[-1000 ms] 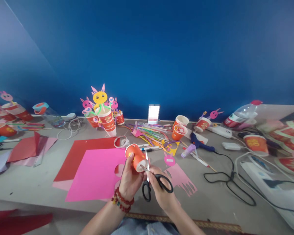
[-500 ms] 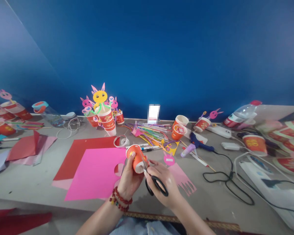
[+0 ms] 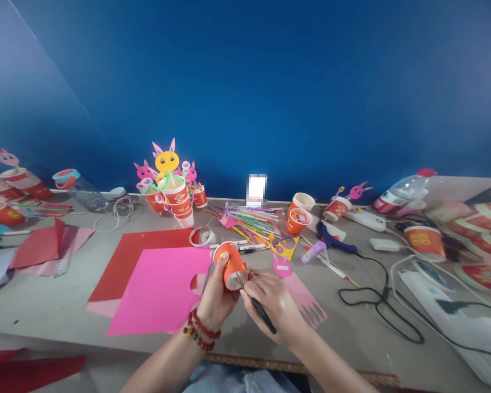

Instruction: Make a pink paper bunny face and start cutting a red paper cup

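In my left hand [image 3: 217,297] is a red paper cup [image 3: 234,266], tilted with its pale base turned toward me and to the right. My fingers wrap round its side, and the thumb presses near a yellow print. My right hand [image 3: 272,303] grips black-handled scissors [image 3: 264,315]. Their blade tip touches the cup's base; whether it has gone through the paper I cannot tell. The scissors are seen nearly edge-on. Below my hands, left of the cup, lies a bright pink sheet [image 3: 155,289] with round cut-outs at its right edge.
Colourful pipe cleaners [image 3: 253,224] lie behind the cup. Decorated paper cups [image 3: 175,199] with rabbit faces stand back left. To the right are a blue glue gun [image 3: 335,240], a glue stick [image 3: 314,252], a black cable [image 3: 387,295] and a plastic bottle [image 3: 405,191].
The scissors have rolled from showing both handle loops to nearly edge-on. The cup has shifted slightly right and turned in my left hand.
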The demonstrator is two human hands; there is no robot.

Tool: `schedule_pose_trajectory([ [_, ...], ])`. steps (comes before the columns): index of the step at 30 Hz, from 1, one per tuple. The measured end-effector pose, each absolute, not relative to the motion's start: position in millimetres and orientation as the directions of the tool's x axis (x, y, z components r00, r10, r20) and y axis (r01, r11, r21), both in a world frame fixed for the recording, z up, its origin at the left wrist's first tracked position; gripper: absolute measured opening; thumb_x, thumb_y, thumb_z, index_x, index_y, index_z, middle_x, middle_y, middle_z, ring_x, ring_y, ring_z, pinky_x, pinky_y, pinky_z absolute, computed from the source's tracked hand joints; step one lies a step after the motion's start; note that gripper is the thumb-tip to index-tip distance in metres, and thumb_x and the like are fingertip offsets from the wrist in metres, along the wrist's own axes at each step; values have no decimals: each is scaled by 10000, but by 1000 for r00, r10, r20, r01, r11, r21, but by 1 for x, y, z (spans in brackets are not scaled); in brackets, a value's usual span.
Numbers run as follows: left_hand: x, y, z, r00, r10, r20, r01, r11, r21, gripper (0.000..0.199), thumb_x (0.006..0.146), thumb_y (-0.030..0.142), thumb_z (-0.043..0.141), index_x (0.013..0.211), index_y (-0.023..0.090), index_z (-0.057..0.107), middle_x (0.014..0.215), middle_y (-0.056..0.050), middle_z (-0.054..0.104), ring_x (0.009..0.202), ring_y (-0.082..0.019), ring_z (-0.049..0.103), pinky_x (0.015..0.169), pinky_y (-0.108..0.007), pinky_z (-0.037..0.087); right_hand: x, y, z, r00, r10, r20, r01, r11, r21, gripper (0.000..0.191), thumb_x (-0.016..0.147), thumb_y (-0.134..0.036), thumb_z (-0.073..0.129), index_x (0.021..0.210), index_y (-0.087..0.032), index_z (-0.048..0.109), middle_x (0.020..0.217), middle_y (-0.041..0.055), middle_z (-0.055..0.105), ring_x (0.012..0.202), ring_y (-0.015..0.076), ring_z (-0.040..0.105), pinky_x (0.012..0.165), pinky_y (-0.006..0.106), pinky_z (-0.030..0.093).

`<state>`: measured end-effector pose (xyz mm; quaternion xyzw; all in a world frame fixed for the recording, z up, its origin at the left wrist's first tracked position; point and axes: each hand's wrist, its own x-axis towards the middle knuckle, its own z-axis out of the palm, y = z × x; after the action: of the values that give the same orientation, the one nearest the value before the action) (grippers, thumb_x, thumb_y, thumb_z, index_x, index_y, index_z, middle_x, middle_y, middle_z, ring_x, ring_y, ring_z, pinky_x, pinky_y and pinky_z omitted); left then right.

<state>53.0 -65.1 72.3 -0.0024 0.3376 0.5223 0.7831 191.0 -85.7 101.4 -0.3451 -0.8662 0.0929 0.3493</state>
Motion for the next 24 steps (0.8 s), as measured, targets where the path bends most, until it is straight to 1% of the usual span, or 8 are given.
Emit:
schedule_pose_trajectory([
  [4,50,-63,65,257,811,-526,-778,497,385,387,822,460,681,862,75,674,696,-81,688,541,-148,628,506,-229,483,191,-84,105,-583,634,508,551,768,-327,188,888,-101,445,772,-222,530,677,41,616,662,214,602,757,386,513],
  [6,49,-63,66,248,797,-551,-769,508,388,384,811,458,691,865,79,674,714,-89,700,558,-160,645,508,-233,480,191,-83,105,-623,612,487,557,784,-273,198,896,-100,431,777,-215,540,675,49,617,665,215,597,730,373,503],
  [8,49,-63,69,236,789,-567,-781,501,373,353,823,433,683,867,83,671,739,-96,709,590,-168,660,542,-242,500,192,-83,105,-636,611,471,561,786,-261,202,902,-111,431,765,-213,539,668,48,611,661,212,589,713,362,490],
  [9,49,-64,71,235,792,-563,-792,492,362,346,835,428,671,865,83,670,739,-95,710,597,-167,662,557,-244,508,192,-83,104,-625,623,471,561,778,-283,203,904,-119,434,755,-214,534,665,45,608,657,208,585,704,354,484],
  [14,52,-67,77,250,836,-489,-829,445,338,377,873,460,614,859,87,667,716,-81,703,620,-174,663,604,-261,525,191,-84,100,-483,740,468,559,672,-485,234,925,-161,426,710,-225,492,671,27,588,666,191,579,664,311,460],
  [17,53,-67,77,259,842,-473,-818,452,357,378,867,460,621,835,87,664,685,-75,695,606,-171,656,619,-263,522,190,-83,99,-465,753,465,580,656,-483,238,924,-165,431,698,-227,474,656,23,565,660,193,575,698,329,477],
  [21,52,-65,76,216,826,-520,-784,464,412,387,841,465,651,855,79,668,732,-91,712,614,-175,664,596,-255,508,188,-82,104,-543,666,512,550,742,-383,189,888,-113,447,747,-231,491,649,16,581,624,192,575,832,391,489],
  [24,53,-66,76,153,850,-503,-788,413,457,410,787,484,703,875,85,666,729,-81,712,607,-172,665,571,-244,493,186,-82,107,-545,646,534,554,756,-350,186,875,-99,448,755,-231,497,637,15,589,602,191,571,838,396,488],
])
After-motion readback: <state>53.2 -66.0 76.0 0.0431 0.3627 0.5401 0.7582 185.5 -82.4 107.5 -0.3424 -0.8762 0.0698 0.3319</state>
